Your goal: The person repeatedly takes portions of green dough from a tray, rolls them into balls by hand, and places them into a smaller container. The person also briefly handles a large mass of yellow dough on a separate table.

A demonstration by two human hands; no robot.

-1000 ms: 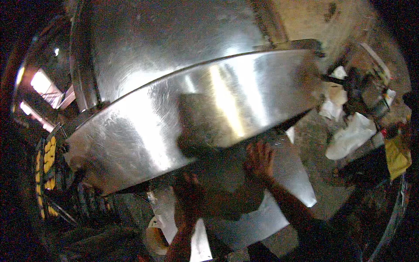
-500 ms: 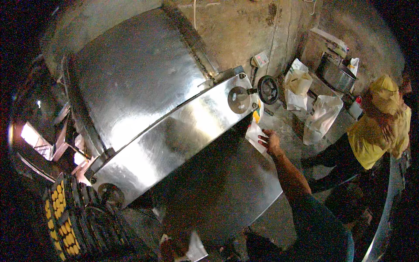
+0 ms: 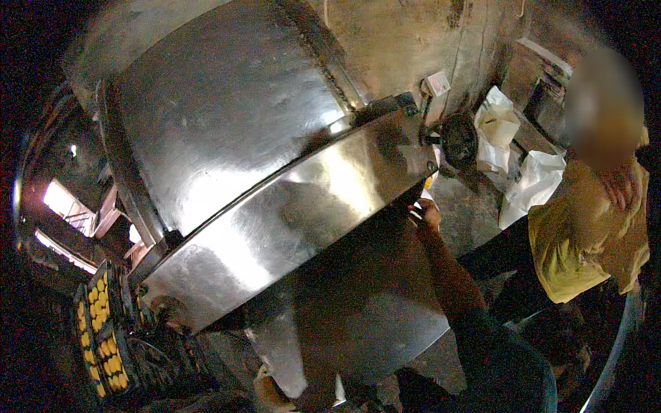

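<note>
My right hand (image 3: 428, 213) reaches out beneath the right end of a large steel machine (image 3: 289, 220). Its fingers look closed round the edge of a thin white sheet (image 3: 427, 195), mostly hidden behind the hand and the machine; a small yellow patch shows just above. Under my right forearm is a dark, smooth metal table (image 3: 406, 316). At the lower edge my left hand (image 3: 273, 392) appears only as a dim, dark shape beside a pale greyish sheet (image 3: 282, 354). Shadow hides its fingers, so I cannot make out its grip.
A dark handwheel (image 3: 458, 140) juts from the machine's right end. White sacks (image 3: 531, 186) stand on the floor beyond it. Close on my right is a person in a yellow top (image 3: 585, 234). Black trays of yellow pieces (image 3: 107, 330) are stacked at lower left.
My right hand has moved up towards the machine's end, its fingers going from spread to closed on the white sheet. The pale sheet by my left hand has shifted up-left. The person has come nearer.
</note>
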